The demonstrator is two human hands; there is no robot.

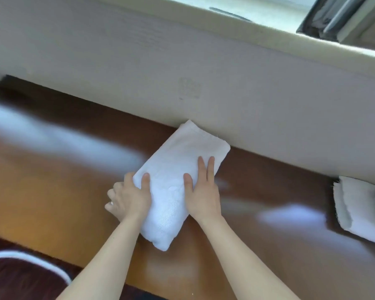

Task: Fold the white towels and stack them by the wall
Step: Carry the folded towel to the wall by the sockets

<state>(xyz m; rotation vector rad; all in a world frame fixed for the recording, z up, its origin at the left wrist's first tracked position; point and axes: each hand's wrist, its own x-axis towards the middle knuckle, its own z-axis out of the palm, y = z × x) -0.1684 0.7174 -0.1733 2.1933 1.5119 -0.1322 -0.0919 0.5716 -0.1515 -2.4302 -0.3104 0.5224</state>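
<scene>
Towel point(178, 187) folded, far corner at the wall point(139, 68)

Hands rest on one folded white towel that lies aslant on the brown counter point(52, 174). Its far corner touches the wall at the counter's back edge.

The left hand point(128, 199) takes the towel's left edge, thumb on top and fingers curled down the side, so its grip is clamped on the cloth. The right hand point(201, 193) lies flat on the towel's right half with fingers straight, pressing down, its grip apart.

A second towel point(359, 211), rumpled and loosely folded, sits at the counter's right end just beside the wall, cut off by the frame. A dark red thing with a white rim point(20, 278) shows below the counter's near-left corner.
</scene>
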